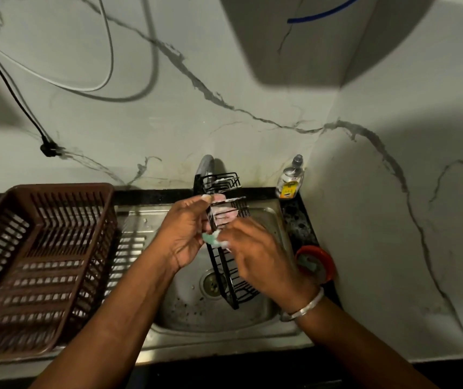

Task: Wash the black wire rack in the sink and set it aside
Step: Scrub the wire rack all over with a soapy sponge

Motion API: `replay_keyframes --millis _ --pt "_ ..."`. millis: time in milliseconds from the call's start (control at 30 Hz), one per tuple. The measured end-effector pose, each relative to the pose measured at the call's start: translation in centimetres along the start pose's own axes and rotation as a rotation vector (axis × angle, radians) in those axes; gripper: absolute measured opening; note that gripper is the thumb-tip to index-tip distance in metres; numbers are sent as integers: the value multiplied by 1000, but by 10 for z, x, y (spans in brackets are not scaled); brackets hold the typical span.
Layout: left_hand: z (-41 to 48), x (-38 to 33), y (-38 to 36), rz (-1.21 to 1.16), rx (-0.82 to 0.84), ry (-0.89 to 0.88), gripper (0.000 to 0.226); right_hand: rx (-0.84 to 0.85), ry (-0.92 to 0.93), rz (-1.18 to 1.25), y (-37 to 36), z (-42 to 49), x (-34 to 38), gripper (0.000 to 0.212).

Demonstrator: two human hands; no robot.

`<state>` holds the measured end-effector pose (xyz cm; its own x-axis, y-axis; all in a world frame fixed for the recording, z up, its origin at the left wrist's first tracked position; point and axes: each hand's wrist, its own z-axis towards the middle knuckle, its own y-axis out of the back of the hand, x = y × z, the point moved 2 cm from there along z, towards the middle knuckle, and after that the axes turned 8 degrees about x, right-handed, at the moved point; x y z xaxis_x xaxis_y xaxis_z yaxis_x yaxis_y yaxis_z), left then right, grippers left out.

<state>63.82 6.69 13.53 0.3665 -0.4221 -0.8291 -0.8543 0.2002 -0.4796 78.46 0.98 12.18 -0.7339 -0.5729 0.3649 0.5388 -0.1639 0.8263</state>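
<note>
The black wire rack [231, 279] stands on end over the steel sink [264, 321], its upper end with white suds near the tap [206, 167]. My left hand [184, 234] grips the rack's left side near the middle. My right hand [258, 256] presses a small green sponge [210, 238] with foam against the rack's wires. Both hands cover the rack's middle part.
A brown plastic dish basket [42, 262] sits on the drainboard at the left. A clear soap bottle [290, 182] stands at the back right corner. A red round dish [315, 262] lies on the black counter to the right. The drain [210, 284] lies below the rack.
</note>
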Motion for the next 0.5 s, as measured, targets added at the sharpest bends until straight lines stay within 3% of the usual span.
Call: replay_keyframes --millis 100,200,300,433,500 --pt "3 2 1 26 -4 17 30 -110 -143 18 4 -2 -11 30" --pt "4 2 -4 48 -30 6 35 -1 -10 28 -1 -8 0 29" --pt "4 0 -6 29 -25 25 29 -75 -157 32 3 -9 -12 29" --pt "1 -1 -12 17 3 46 28 -5 2 45 6 -7 -5 26" --pt "-1 -3 -15 36 33 71 25 -104 -95 59 15 7 -17 21"
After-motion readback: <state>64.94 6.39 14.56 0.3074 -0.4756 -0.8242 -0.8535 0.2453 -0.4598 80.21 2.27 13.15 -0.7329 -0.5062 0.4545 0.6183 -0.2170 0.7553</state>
